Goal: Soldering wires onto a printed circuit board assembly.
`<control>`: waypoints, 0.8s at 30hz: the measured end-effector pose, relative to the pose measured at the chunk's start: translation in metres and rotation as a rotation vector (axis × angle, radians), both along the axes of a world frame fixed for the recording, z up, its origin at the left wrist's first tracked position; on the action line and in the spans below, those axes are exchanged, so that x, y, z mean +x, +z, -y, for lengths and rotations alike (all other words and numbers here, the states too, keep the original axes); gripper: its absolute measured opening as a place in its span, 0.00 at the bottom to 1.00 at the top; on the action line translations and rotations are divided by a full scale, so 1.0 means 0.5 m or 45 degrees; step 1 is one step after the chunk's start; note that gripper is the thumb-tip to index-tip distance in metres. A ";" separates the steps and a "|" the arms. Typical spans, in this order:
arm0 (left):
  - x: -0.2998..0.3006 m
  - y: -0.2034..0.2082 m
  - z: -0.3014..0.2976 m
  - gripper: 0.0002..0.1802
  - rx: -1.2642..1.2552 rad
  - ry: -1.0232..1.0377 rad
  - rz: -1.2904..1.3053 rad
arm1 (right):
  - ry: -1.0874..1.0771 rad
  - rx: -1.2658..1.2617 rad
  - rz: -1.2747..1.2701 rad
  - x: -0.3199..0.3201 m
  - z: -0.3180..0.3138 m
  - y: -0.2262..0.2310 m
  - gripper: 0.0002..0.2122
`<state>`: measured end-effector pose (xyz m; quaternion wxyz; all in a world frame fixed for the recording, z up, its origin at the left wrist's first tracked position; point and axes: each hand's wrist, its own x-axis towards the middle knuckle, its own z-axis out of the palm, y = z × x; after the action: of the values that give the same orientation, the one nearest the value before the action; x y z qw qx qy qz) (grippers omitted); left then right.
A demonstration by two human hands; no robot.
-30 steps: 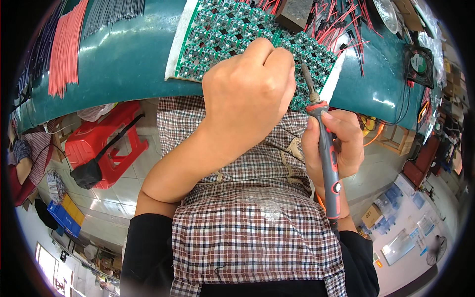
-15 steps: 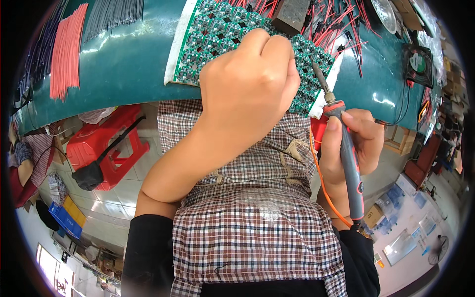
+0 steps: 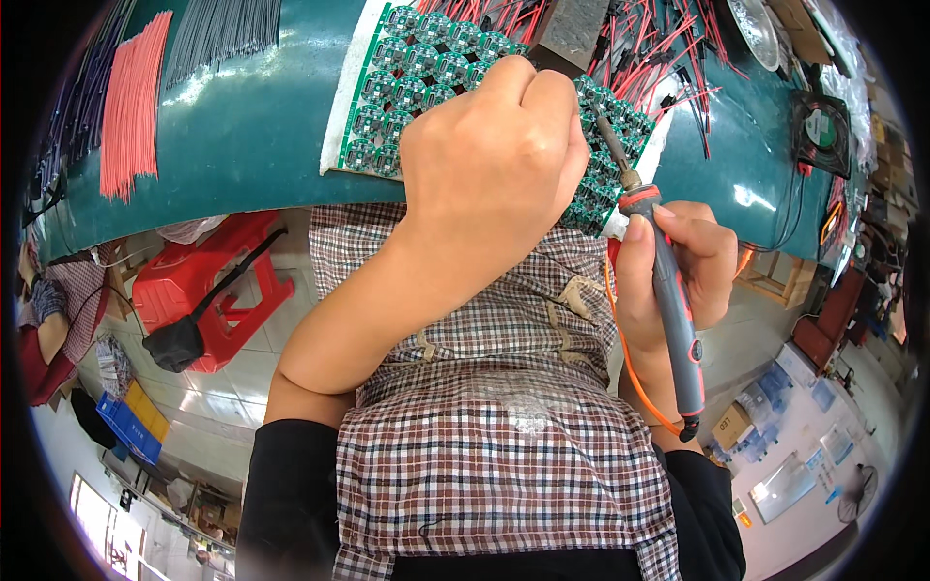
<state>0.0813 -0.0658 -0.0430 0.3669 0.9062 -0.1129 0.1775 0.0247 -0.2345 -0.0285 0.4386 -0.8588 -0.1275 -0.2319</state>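
A panel of green circuit boards (image 3: 387,89) lies on a white foam sheet (image 3: 337,145) at the table's near edge. Over its middle, my left hand (image 3: 494,160) is closed with the back of the hand up. Its fingertips are hidden, so what they pinch cannot be made out. My right hand (image 3: 707,254) grips a grey and red soldering iron (image 3: 675,310). The iron points up and left, and its dark metal tip (image 3: 610,140) is over the right part of the panel, close beside my left hand. Whether the tip touches a board, I cannot tell.
Behind the panel are a dark metal block (image 3: 572,37) and many loose red and black wires (image 3: 649,53). Bundles of pink wires (image 3: 131,107) and grey wires (image 3: 228,39) lie at the left. A small black fan (image 3: 819,131) stands right. A red stool (image 3: 184,271) is below the table.
My right hand has moved slightly left with the soldering iron, bringing its tip nearer my left hand. My left hand has barely shifted and stays closed.
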 end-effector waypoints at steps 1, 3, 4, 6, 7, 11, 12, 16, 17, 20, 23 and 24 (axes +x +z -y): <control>0.000 -0.001 0.001 0.07 -0.009 0.000 -0.003 | 0.001 -0.007 -0.004 0.000 0.000 0.000 0.12; 0.000 0.000 0.001 0.07 -0.003 0.002 -0.007 | 0.003 -0.013 -0.009 0.000 0.001 -0.002 0.12; -0.001 0.001 0.001 0.06 0.002 0.005 -0.011 | 0.013 -0.024 0.004 0.001 0.002 -0.003 0.13; 0.000 0.000 0.001 0.06 0.002 0.000 -0.011 | 0.024 -0.036 0.017 0.001 0.001 -0.003 0.13; 0.000 -0.001 0.001 0.06 0.003 -0.006 -0.012 | 0.028 -0.058 0.011 0.000 0.000 -0.001 0.13; 0.002 -0.004 0.002 0.06 0.002 -0.018 0.017 | 0.008 -0.135 -0.023 -0.005 -0.008 0.006 0.13; 0.002 -0.004 0.001 0.06 0.014 -0.023 0.023 | 0.008 -0.135 -0.022 -0.004 -0.010 0.007 0.13; 0.004 -0.011 0.001 0.10 -0.017 -0.047 0.088 | 0.017 -0.181 -0.015 0.002 -0.018 0.021 0.13; 0.002 -0.008 -0.002 0.10 -0.016 -0.045 0.090 | 0.016 -0.214 -0.020 0.003 -0.019 0.024 0.13; 0.000 0.006 -0.009 0.09 -0.075 -0.051 0.030 | -0.002 -0.110 0.124 -0.004 -0.002 0.019 0.12; -0.002 0.009 -0.022 0.08 -0.118 -0.006 0.059 | 0.008 -0.055 0.087 -0.009 -0.001 0.027 0.12; -0.002 0.011 -0.026 0.08 -0.086 0.009 0.047 | -0.003 -0.050 0.047 -0.009 -0.002 0.029 0.12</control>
<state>0.0804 -0.0526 -0.0377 0.3944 0.8902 -0.1105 0.1993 0.0203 -0.2336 -0.0140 0.4190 -0.8630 -0.1390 -0.2456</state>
